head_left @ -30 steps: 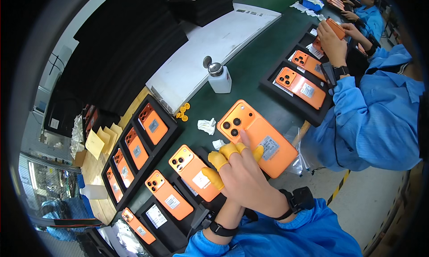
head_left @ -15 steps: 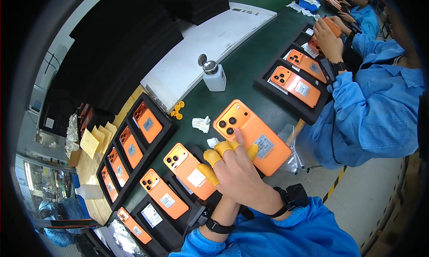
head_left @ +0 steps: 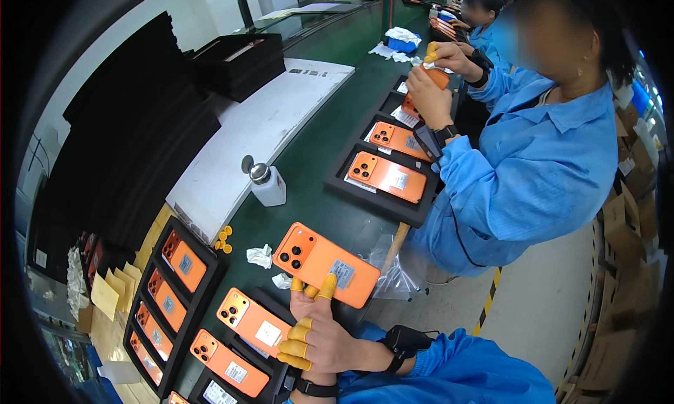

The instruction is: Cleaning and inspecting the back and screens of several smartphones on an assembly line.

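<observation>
My left hand (head_left: 312, 296), with yellow finger cots, grips an orange smartphone (head_left: 326, 263) by its lower edge. The phone's back faces up, showing three camera lenses and a grey label. In front of my left wrist is my right hand (head_left: 333, 342), its cot-covered fingers bent close together and pointing left. Those fingertips lie by the right end of another orange smartphone (head_left: 253, 321) with a white label; whether they touch it or hold anything is hidden. A third orange smartphone (head_left: 228, 365) lies nearer me in the black foam tray (head_left: 263, 362).
A black tray (head_left: 203, 263) of orange phones stands at the left. Beyond my phone are crumpled white wipes (head_left: 260, 256), yellow finger cots (head_left: 224, 239) and a white pump bottle (head_left: 269, 186). At the right, a co-worker in blue (head_left: 526, 172) handles a phone over another black tray (head_left: 351, 200).
My right hand has come off the held phone's back and moved down and left. My left hand still holds that phone. The view has swung right, showing more of the co-worker.
</observation>
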Motion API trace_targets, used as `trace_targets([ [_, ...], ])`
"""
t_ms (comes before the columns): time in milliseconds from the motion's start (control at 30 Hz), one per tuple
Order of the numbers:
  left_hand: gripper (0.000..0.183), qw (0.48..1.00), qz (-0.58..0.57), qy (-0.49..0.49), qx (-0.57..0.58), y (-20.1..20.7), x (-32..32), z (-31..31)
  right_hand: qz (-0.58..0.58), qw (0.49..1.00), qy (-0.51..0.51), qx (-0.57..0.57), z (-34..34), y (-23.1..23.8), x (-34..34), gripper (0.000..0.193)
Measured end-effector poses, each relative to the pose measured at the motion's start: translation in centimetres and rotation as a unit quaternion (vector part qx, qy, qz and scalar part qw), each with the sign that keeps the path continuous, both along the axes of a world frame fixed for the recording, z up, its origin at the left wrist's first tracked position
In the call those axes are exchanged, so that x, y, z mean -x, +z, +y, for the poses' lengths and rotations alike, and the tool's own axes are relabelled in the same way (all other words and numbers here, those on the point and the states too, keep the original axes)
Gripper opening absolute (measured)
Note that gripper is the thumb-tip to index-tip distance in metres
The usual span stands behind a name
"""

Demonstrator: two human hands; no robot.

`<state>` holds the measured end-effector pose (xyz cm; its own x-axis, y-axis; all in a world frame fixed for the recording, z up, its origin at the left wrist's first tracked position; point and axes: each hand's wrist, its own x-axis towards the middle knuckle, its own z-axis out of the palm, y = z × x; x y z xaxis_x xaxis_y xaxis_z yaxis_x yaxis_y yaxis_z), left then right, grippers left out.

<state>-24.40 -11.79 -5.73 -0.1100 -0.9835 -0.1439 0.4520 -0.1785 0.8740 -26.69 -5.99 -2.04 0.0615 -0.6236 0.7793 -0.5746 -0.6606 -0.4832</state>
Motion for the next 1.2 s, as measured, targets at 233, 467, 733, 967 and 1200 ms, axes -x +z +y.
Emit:
trace_targets([
  [233, 0.062, 0.973, 0.173, 0.012, -0.152, 1.5, -0.4, -0.1, 0.013, 0.999, 0.007, -0.030, -1.1, 3.5, 2.2, 0.023],
  [467, 0.057, 0.968, 0.213, 0.000, -0.134, 1.8, -1.6, 0.3, 0.081, 0.989, -0.084, -0.087, -3.3, 4.1, 1.1, 0.024],
  [733, 0.057, 0.987, 0.123, -0.006, -0.101, 1.3, -1.0, 0.4, 0.081, 0.983, -0.144, -0.082, -4.3, 2.1, 0.1, 0.026],
  [967, 0.057, 0.993, 0.085, -0.006, -0.084, 1.3, -1.0, 0.3, 0.120, 0.971, -0.163, -0.128, -5.1, 2.1, 0.0, 0.024],
  [1200, 0.057, 0.996, 0.055, -0.010, -0.070, 1.3, -0.7, 0.3, 0.123, 0.970, -0.162, -0.132, -5.3, 2.2, 0.1, 0.025],
])
